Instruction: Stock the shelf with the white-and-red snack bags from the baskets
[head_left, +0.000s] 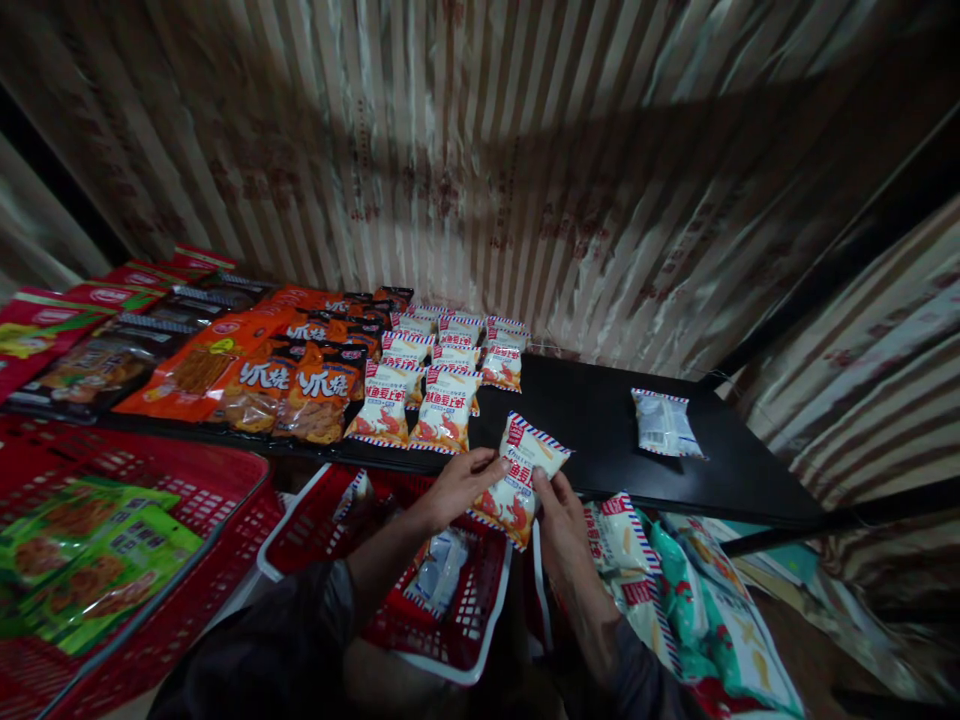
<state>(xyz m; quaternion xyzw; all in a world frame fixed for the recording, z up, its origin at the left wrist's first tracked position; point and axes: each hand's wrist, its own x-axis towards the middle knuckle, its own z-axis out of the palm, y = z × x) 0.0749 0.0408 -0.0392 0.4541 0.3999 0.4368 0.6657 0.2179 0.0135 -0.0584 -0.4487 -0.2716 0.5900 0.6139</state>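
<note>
A white snack bag [517, 480] with a red and blue striped edge is held between my two hands, tilted, at the shelf's front edge. My left hand [466, 485] grips its left side, and my right hand [559, 510] grips its right side. Just behind and to the left, matching bags [448, 408] stand in rows on the black shelf [577, 410]. One more bag [664, 424] lies apart on the right part of the shelf, its pale back showing.
Orange bags [322, 390] and dark packs [90, 365] fill the shelf's left. Below are a red basket [491, 600] with a few bags, a larger one [240, 500] with green packs [112, 560], and more bags [705, 600] at lower right. Striped sheeting hangs behind.
</note>
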